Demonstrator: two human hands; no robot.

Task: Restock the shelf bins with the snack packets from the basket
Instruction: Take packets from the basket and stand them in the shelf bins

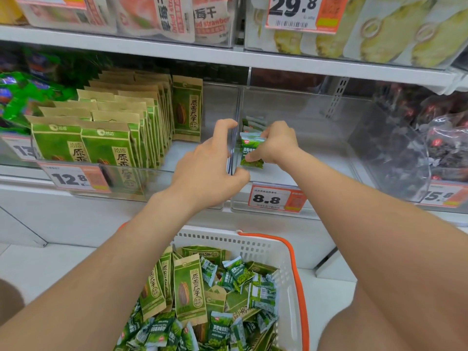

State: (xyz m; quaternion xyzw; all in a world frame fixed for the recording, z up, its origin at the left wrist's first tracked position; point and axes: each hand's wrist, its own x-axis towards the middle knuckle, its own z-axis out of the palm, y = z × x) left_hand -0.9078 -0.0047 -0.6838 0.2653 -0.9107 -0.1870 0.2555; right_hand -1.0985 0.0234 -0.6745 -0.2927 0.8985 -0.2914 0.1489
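Head view:
- Right hand (276, 145) pinches small green packet (252, 153), standing it near front-left of clear bin (354, 138).
- Left hand (210, 168): fingers curled over bin wall (236, 107), seemingly steadying it.
- Basket (253, 241) below holds more packets, two kinds mixed.
- Risk: packet may topple once let go, since only a few stand behind it and most of bin is bare. Mixed basket invites wrong-bin drop.
- Writing: price tag (274, 198) reads "8.8". Seed packs (106, 148) read "原香瓜子", tag "12.8". Upper shelf shows "29.8" and "dried strawberry". Packet print too blurred to read.
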